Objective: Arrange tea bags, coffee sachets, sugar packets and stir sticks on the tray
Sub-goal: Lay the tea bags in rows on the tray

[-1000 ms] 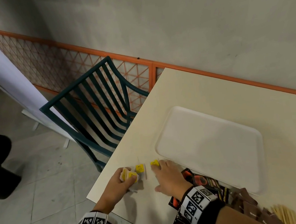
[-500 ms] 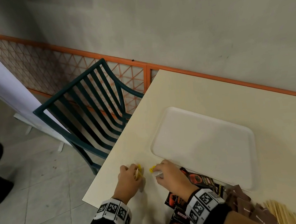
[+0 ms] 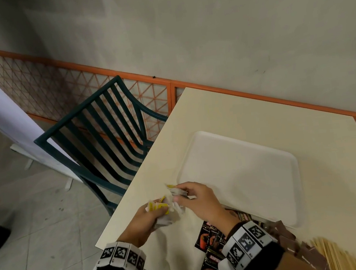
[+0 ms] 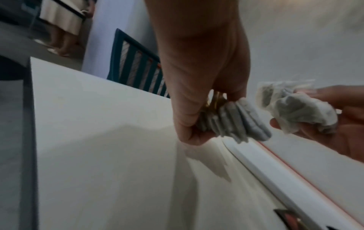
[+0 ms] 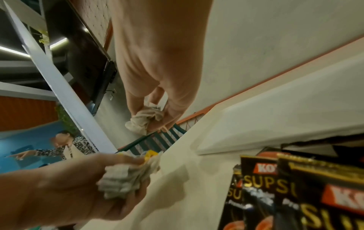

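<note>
- Overhead, in the head view, the left hand (image 3: 145, 220) clutches a bunch of tea bags (image 3: 166, 210) with yellow tags, above the near-left part of the cream surface (image 3: 236, 111).
- The right hand (image 3: 198, 199) pinches a second clump of tea bags, just beside the left hand and at the near-left corner of the white tray (image 3: 240, 172).
- Black coffee sachets (image 3: 207, 237) lie on the surface under the right wrist, touching the tray's near edge; brown packets (image 3: 286, 236) and pale stir sticks (image 3: 337, 256) sit to their right.
- A dark green chair (image 3: 98, 138) stands at the surface's left side.
- From the left wrist, the left hand (image 4: 199, 74) has thumb and fingers closed on a stack of grey-white tea bags (image 4: 240, 121); the right hand (image 4: 334, 121) holds a crumpled clump just apart from it.
- From the right wrist, the right hand (image 5: 159, 65) grasps its crumpled tea bags (image 5: 145, 120) at the fingertips, above the left hand (image 5: 65, 193) and its stack; coffee sachets (image 5: 295, 191) fill the lower right beside the tray (image 5: 275, 115).
</note>
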A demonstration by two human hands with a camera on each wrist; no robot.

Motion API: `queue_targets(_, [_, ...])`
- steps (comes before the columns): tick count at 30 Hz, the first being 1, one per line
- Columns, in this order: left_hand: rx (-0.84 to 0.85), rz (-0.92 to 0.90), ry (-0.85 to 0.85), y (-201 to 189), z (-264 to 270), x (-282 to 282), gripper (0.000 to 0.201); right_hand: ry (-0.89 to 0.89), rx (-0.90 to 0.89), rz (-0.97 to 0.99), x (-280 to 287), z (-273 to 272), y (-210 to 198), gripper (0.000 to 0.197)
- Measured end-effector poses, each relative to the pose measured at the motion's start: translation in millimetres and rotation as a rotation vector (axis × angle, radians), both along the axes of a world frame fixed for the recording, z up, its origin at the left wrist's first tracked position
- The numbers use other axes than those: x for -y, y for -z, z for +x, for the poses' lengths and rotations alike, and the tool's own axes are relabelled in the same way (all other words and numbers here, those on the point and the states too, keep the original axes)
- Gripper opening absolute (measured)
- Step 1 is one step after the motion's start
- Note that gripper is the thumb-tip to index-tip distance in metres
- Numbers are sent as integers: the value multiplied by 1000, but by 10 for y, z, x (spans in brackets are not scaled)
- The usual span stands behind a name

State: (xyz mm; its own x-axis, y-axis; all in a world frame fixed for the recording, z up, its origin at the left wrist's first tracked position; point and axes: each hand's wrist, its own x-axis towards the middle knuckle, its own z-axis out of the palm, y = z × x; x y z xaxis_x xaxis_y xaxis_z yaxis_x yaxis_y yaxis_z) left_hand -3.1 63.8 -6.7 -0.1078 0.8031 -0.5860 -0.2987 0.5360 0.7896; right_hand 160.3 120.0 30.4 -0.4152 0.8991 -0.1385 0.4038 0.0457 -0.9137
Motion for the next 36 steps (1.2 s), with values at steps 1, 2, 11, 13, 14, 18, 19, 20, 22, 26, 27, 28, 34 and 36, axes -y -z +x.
queue_targets(1, [39,-10,15,-44,14,-5,12,-13,-16,7,36,-32,-6,30])
queue_targets(2, [80,-17,22,-95,31,-12,10,-32,-19,25,74,-63,-7,31])
queue_targets(11, [406,-32,-71,-317,191,-52,42,-153,101,192,235,-17,77,34])
queue_targets(13, [394,-20,-21,-345,246,-46,44,-172,127,209,251,35,91,32])
queue_targets(14, [371,-7,11,-355,283,-37,37,-187,149,223,259,63,104,31])
queue_targets(18, [291,33,51,-322,405,16,30,-199,219,230,265,235,36,36])
queue_targets(19, [285,37,60,-323,428,28,34,-177,156,180,249,290,0,35])
queue_targets(20, [283,42,65,-333,461,41,36,-147,85,130,234,348,-43,33])
queue_targets(22, [267,62,79,-348,538,68,35,-66,-24,43,199,444,-96,25])
queue_targets(26, [228,92,117,-357,695,116,29,14,-154,-184,151,573,-68,18])
queue_targets(27, [224,89,127,-368,733,120,29,6,-163,-238,146,602,-55,21])
queue_targets(28, [216,85,132,-375,765,126,30,-5,-176,-286,145,630,-52,25])
queue_targets(34, [197,112,174,-321,821,192,86,-16,-203,-364,159,778,-20,22])
queue_targets(36, [209,132,181,-286,804,184,93,3,-204,-382,163,790,7,18])
